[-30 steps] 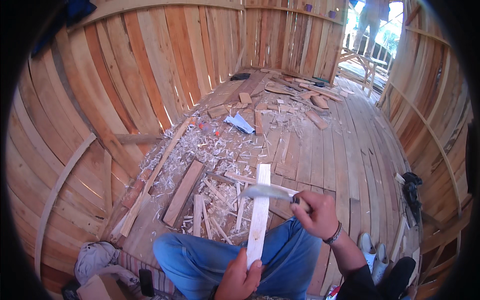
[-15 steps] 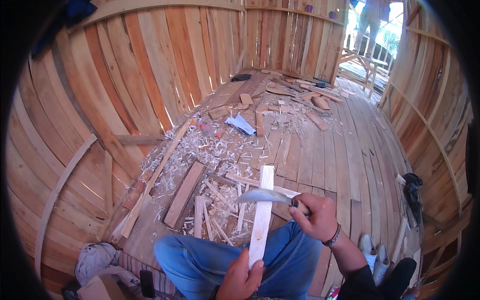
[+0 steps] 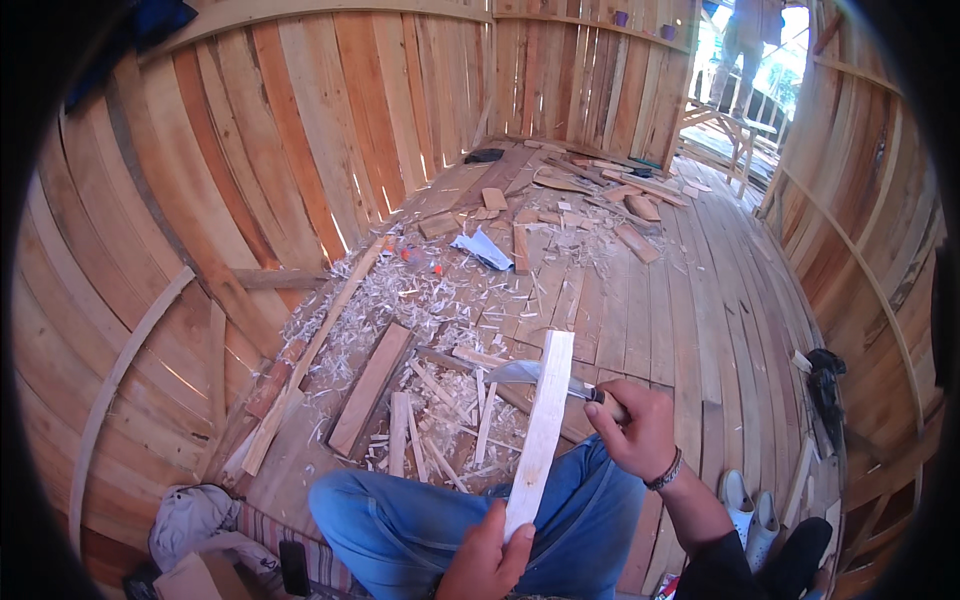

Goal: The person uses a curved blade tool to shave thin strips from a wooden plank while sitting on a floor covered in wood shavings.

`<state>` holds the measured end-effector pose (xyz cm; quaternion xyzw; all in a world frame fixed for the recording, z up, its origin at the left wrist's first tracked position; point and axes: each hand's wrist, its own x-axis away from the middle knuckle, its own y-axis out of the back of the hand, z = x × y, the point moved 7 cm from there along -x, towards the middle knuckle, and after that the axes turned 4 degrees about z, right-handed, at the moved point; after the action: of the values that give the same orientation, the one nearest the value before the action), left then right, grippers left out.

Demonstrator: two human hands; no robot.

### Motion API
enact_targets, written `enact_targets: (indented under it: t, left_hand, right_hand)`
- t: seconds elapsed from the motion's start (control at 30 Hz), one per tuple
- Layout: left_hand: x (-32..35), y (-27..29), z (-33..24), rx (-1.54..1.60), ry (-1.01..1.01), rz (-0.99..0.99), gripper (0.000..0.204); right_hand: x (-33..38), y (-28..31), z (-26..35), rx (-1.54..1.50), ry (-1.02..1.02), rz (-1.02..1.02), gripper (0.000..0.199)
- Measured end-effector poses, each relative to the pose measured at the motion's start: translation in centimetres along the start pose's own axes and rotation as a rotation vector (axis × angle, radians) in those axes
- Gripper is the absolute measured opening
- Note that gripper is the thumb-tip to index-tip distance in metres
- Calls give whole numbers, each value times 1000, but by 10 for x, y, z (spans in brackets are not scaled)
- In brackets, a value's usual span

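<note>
pale wood strip (image 3: 542,435) held in left hand (image 3: 488,558), curved knife (image 3: 580,388) held in right hand (image 3: 638,432).
strip's near end is gripped between left thumb and fingers, far end pointed away from the body; handle (image 3: 618,400) is wrapped by closed right fingers, blade (image 3: 515,372) crossed behind the strip, contact cannot be told. brown plank (image 3: 368,392) and shavings (image 3: 395,290) are seen beyond jeans-clad legs (image 3: 395,520).

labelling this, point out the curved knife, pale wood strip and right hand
Curved knife (image 3: 517,372), head view: on the blade.
Pale wood strip (image 3: 541,435), head view: middle of its face.
Right hand (image 3: 643,430), head view: back of the hand.
</note>
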<state>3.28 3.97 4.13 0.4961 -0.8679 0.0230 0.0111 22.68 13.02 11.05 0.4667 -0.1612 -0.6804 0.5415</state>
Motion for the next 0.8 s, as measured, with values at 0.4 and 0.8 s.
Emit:
enact_targets:
  t: [0.4,0.8]
  left_hand:
    - [-2,14,1,25,13,-109,16]
    - [1,9,-1,-10,-24,-88,13]
  right_hand:
    - [30,8,15,-144,119,126,22]
    - [12,15,17,68,105,84,24]
